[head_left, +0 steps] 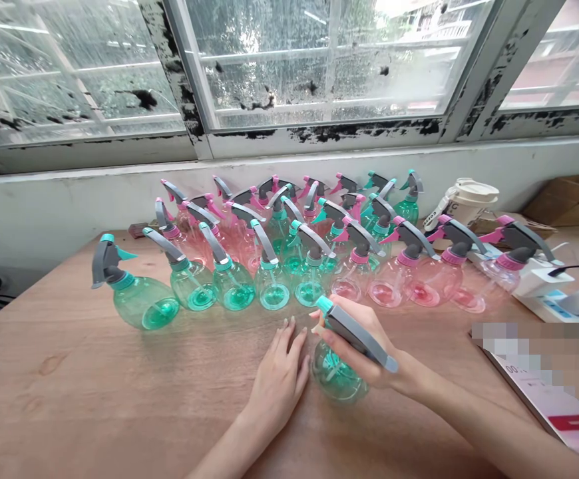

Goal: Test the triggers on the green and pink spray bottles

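Note:
My right hand (364,339) is wrapped round the neck of a green spray bottle (337,379), just under its grey and teal trigger head. This bottle stands upright at the near side of the others. To its left, my left hand (282,369) lies flat on the wooden table (120,406), fingers stretched out and holding nothing. Beyond both hands, several more spray bottles are lined up in rows. In the front row, green bottles (234,286) are on the left and pink bottles (392,283) on the right.
A white lidded cup (469,199) stands at the back right, near a brown paper bag (576,199). A white power strip (544,299) with plugs lies at the right. A phone (544,392) rests at the near right. Windows (329,66) rise behind the table.

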A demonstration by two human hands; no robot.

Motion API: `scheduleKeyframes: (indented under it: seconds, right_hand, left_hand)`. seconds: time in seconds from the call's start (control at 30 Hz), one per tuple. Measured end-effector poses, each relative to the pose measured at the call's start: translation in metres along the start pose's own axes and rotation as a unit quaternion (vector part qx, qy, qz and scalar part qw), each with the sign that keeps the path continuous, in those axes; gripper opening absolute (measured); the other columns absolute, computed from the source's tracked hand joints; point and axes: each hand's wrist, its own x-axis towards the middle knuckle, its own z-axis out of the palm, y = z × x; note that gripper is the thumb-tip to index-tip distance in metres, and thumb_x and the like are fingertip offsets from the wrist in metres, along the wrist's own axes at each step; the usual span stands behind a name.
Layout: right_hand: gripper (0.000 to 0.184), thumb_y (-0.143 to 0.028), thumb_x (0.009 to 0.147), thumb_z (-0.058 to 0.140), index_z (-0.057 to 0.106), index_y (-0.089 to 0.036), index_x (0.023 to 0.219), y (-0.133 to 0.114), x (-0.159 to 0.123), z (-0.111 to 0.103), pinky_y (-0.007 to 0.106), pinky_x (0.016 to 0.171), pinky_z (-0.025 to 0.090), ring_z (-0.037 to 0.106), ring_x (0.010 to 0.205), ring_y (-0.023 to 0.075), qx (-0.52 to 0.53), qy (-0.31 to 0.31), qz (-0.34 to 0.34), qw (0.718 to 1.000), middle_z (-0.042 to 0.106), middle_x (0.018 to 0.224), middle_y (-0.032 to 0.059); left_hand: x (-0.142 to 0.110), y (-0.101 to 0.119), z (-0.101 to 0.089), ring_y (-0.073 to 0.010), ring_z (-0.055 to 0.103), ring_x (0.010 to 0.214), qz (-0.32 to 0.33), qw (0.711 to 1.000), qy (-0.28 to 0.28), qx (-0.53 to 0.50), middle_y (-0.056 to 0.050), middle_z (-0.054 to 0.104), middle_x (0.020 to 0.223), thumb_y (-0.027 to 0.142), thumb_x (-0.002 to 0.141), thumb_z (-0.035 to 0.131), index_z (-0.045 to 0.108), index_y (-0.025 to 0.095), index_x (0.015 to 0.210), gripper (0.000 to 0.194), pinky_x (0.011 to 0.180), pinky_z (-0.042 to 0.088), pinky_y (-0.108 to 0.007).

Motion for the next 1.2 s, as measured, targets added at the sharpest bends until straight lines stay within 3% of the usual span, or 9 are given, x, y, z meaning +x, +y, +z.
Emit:
scheduleKeyframes:
  seconds: [0.33,0.53,0.67,0.83,0.97,1.2]
  right_hand:
    - [0.009,-0.032,0.091,0.053,0.05,-0.024,0.09,-0.0015,-0.0058,0.0012,0.029,0.063,0.048,0.055,0.069,0.0163,0.019,0.025,0.016,0.999,0.052,0.078,0.0009]
    - [0.008,-0.028,0.09,0.055,0.051,-0.023,0.096,-0.0001,-0.0066,-0.0001,0.029,0.067,0.048,0.055,0.069,0.0158,0.043,0.014,0.013,0.999,0.053,0.081,0.0012]
    - [0.003,-0.025,0.089,0.052,0.051,-0.022,0.089,-0.0019,-0.0049,-0.0013,0.028,0.062,0.046,0.055,0.066,0.0156,0.039,0.006,0.028,0.999,0.053,0.076,0.0007]
    - [0.011,-0.02,0.089,0.048,0.047,-0.021,0.078,-0.0023,-0.0002,-0.0024,0.027,0.055,0.04,0.045,0.056,0.0131,0.017,-0.021,-0.002,1.0,0.046,0.066,-0.0022]
    - [0.004,-0.025,0.089,0.052,0.052,-0.021,0.089,-0.0021,-0.0019,-0.0033,0.028,0.059,0.044,0.049,0.062,0.0149,0.025,-0.014,0.019,0.999,0.053,0.075,0.0009]
    - [0.015,-0.032,0.091,0.055,0.057,-0.023,0.102,0.0019,-0.008,-0.004,0.03,0.069,0.049,0.054,0.071,0.0164,0.041,0.001,0.032,0.999,0.052,0.082,0.0015]
  left_hand:
    - [-0.0012,-0.0014,0.0013,-0.0296,0.047,0.133,0.005,1.0,0.004,0.012,-0.017,0.051,0.14,0.017,0.094,0.046,0.049,0.018,0.129,0.035,0.107,0.043,-0.051]
    - [-0.0014,-0.0016,0.0012,-0.0301,0.048,0.132,0.007,1.0,0.02,0.002,-0.016,0.053,0.139,0.019,0.094,0.048,0.047,0.019,0.131,0.037,0.105,0.046,-0.051]
    - [-0.0001,0.0001,-0.0013,-0.0294,0.046,0.134,0.005,1.0,0.012,-0.004,-0.015,0.051,0.141,0.018,0.094,0.047,0.048,0.02,0.13,0.036,0.106,0.044,-0.051]
    - [-0.0003,0.0001,-0.0003,-0.0298,0.047,0.133,0.001,1.0,0.004,0.005,-0.016,0.051,0.14,0.018,0.093,0.049,0.049,0.019,0.128,0.035,0.108,0.043,-0.051]
    - [-0.0007,-0.0002,0.0001,-0.0298,0.046,0.133,0.001,1.0,0.012,0.0,-0.015,0.05,0.14,0.019,0.094,0.048,0.048,0.019,0.13,0.036,0.106,0.045,-0.05]
    - [-0.0008,0.0006,-0.0022,-0.0288,0.047,0.133,0.004,1.0,0.01,0.0,-0.014,0.052,0.139,0.019,0.095,0.047,0.051,0.02,0.125,0.031,0.106,0.044,-0.051]
